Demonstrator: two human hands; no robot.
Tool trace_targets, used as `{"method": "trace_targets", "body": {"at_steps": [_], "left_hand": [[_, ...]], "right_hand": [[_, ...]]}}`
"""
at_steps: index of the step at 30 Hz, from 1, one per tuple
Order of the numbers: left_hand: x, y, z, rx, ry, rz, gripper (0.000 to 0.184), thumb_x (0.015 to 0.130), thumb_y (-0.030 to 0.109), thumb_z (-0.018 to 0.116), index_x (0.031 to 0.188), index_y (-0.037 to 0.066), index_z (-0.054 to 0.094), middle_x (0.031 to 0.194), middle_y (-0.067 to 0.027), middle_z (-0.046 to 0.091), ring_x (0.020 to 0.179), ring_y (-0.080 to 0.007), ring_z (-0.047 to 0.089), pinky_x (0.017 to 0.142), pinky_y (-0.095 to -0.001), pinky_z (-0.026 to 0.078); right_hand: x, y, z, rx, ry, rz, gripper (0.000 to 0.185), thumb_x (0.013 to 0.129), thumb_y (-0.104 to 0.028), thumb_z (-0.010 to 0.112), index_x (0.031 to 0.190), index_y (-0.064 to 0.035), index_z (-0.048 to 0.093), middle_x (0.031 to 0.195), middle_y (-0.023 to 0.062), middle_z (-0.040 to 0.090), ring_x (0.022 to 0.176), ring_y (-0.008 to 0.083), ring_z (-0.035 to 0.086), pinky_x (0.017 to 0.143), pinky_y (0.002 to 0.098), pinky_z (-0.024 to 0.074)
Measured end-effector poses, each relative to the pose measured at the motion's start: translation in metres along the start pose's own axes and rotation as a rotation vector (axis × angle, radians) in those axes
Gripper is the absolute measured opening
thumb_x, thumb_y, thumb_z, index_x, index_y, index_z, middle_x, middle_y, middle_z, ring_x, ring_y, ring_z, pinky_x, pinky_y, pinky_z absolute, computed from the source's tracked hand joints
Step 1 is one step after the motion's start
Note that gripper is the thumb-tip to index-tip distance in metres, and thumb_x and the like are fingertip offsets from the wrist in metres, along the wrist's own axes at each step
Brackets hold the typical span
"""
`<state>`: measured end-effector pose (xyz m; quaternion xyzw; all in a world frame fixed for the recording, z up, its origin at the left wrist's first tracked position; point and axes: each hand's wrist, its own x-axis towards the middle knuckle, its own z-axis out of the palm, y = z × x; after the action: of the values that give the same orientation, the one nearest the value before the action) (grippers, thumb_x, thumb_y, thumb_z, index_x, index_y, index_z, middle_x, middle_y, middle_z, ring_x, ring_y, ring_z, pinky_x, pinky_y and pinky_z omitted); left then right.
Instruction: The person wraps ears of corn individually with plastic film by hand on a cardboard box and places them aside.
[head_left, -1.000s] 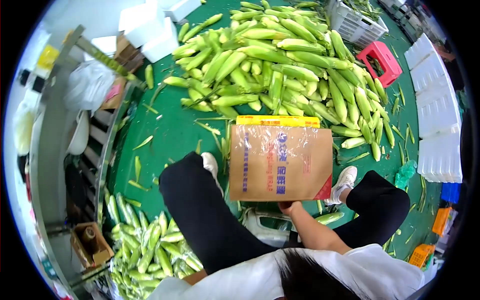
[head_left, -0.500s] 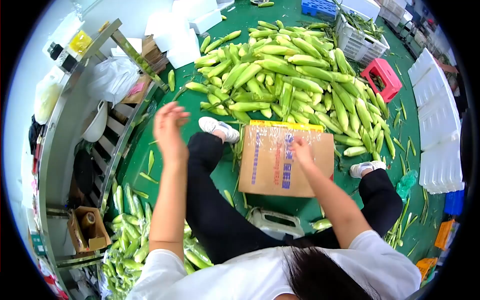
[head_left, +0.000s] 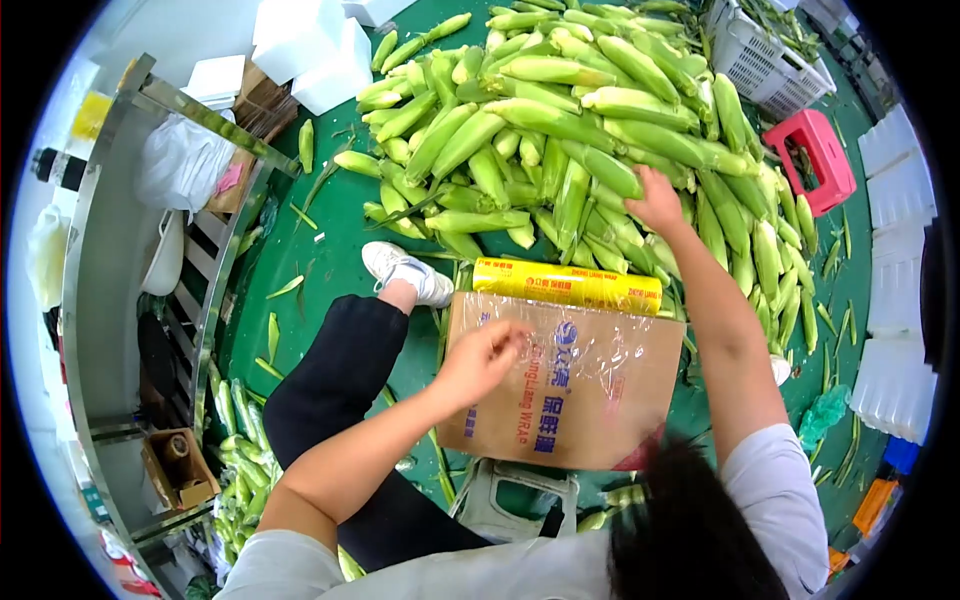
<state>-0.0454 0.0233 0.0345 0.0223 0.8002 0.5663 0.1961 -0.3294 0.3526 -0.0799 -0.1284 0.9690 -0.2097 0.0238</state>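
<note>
My right hand (head_left: pixel 657 202) reaches into the big pile of green corn (head_left: pixel 560 120), its fingers around the end of one ear (head_left: pixel 603 168). Over the left part of the cardboard box (head_left: pixel 590 400), my left hand (head_left: pixel 484 362) hangs with its fingers curled together; whether anything small is between them is hidden. Clear film covers the top of the box. A yellow roll of wrap (head_left: pixel 567 286) lies along the far edge of the box, between it and the pile.
Film-wrapped corn (head_left: pixel 240 490) lies at the lower left beside a metal rack (head_left: pixel 85 330). A grey stool (head_left: pixel 515 500) is below the box. A red stool (head_left: pixel 815 160), a white crate (head_left: pixel 765 60) and white foam boxes (head_left: pixel 900 250) stand at the right.
My right hand has moved from above the box to the corn pile. My left hand has come from the left side to above the box. The view has shifted closer to the pile.
</note>
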Motion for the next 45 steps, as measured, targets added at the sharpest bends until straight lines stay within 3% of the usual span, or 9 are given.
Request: {"method": "trace_targets", "body": {"at_steps": [3, 8, 14, 21, 29, 32, 35, 38, 45], "left_hand": [[0.017, -0.037, 0.003, -0.378, 0.067, -0.047, 0.048, 0.102, 0.011, 0.054, 0.147, 0.002, 0.038, 0.122, -0.0067, 0.060, 0.105, -0.0161, 0.063, 0.090, -0.0336, 0.053], [0.001, 0.027, 0.033, -0.694, -0.019, -0.203, 0.059, 0.100, 0.041, 0.060, 0.142, 0.004, 0.043, 0.130, -0.0071, 0.060, 0.110, -0.0178, 0.063, 0.090, -0.0352, 0.054], [-0.071, 0.084, 0.079, -0.449, -0.308, -0.033, 0.049, 0.096, 0.033, 0.068, 0.133, 0.006, 0.053, 0.127, -0.0051, 0.062, 0.110, -0.0164, 0.062, 0.082, -0.0309, 0.055], [-0.091, 0.089, 0.141, -0.499, -0.258, -0.033, 0.050, 0.092, 0.029, 0.073, 0.133, 0.008, 0.053, 0.128, -0.0059, 0.061, 0.113, -0.0188, 0.062, 0.089, -0.0363, 0.055], [-0.004, -0.034, 0.088, -1.203, 0.259, -0.077, 0.055, 0.098, 0.024, 0.066, 0.143, 0.009, 0.037, 0.136, -0.0114, 0.054, 0.124, -0.0289, 0.056, 0.098, -0.0467, 0.054], [0.025, -0.054, 0.085, -1.280, 0.395, -0.064, 0.051, 0.099, 0.025, 0.064, 0.140, 0.007, 0.040, 0.137, -0.0121, 0.053, 0.126, -0.0309, 0.055, 0.102, -0.0493, 0.052], [0.045, -0.064, 0.090, -1.243, 0.537, -0.115, 0.047, 0.099, 0.025, 0.064, 0.136, 0.004, 0.044, 0.136, -0.0146, 0.052, 0.125, -0.0344, 0.056, 0.104, -0.0536, 0.051], [0.045, -0.073, 0.087, -1.037, 0.539, -0.195, 0.054, 0.099, 0.025, 0.065, 0.140, 0.004, 0.037, 0.136, -0.0171, 0.051, 0.121, -0.0358, 0.058, 0.099, -0.0524, 0.055], [0.032, -0.078, 0.083, -0.594, 0.280, -0.386, 0.045, 0.095, 0.028, 0.070, 0.124, -0.002, 0.052, 0.113, -0.0131, 0.063, 0.094, -0.0214, 0.065, 0.074, -0.0332, 0.059]], "right_hand": [[-0.088, -0.006, 0.020, 0.813, -0.227, 0.196, 0.078, 0.089, -0.047, 0.067, 0.147, -0.0003, 0.045, 0.151, 0.0219, 0.045, 0.140, 0.0326, 0.042, 0.114, 0.0409, 0.0338], [-0.298, -0.152, -0.020, 1.146, -0.279, 0.277, 0.068, 0.092, -0.034, 0.070, 0.147, -0.0033, 0.045, 0.146, 0.0163, 0.049, 0.137, 0.0249, 0.044, 0.113, 0.0372, 0.0352], [-0.383, -0.221, -0.077, 1.419, 0.288, 0.286, 0.057, 0.097, -0.026, 0.067, 0.146, -0.0054, 0.047, 0.130, 0.0090, 0.055, 0.118, 0.0150, 0.052, 0.101, 0.0326, 0.0432], [-0.426, -0.190, -0.125, 1.205, 0.538, 0.354, 0.012, 0.085, -0.008, 0.078, 0.092, -0.0041, 0.069, 0.085, -0.0011, 0.065, 0.076, 0.0064, 0.057, 0.070, 0.0212, 0.0472], [-0.504, 0.032, -0.181, 1.901, 1.314, 0.439, 0.049, 0.102, -0.042, 0.051, 0.129, -0.0004, 0.054, 0.125, 0.0109, 0.063, 0.103, 0.0233, 0.065, 0.088, 0.0396, 0.0558], [-0.422, -0.064, -0.058, 0.985, 0.243, 0.836, 0.039, 0.091, -0.038, 0.068, 0.110, -0.0033, 0.070, 0.104, 0.0096, 0.072, 0.089, 0.0159, 0.067, 0.073, 0.0327, 0.0540], [-0.360, -0.128, 0.025, 0.082, 0.376, 0.727, 0.043, 0.090, -0.036, 0.070, 0.117, -0.0027, 0.065, 0.118, 0.0189, 0.067, 0.108, 0.0389, 0.062, 0.091, 0.0455, 0.0514], [-0.348, -0.146, 0.046, 0.000, 0.147, 0.645, 0.037, 0.090, -0.036, 0.069, 0.108, -0.0043, 0.066, 0.117, 0.0165, 0.065, 0.108, 0.0363, 0.061, 0.090, 0.0443, 0.0514], [-0.393, -0.092, -0.006, 1.255, 0.198, 0.680, 0.013, 0.097, -0.017, 0.063, 0.090, -0.0067, 0.060, 0.089, 0.0049, 0.063, 0.094, 0.0158, 0.061, 0.082, 0.0311, 0.0466]]}}
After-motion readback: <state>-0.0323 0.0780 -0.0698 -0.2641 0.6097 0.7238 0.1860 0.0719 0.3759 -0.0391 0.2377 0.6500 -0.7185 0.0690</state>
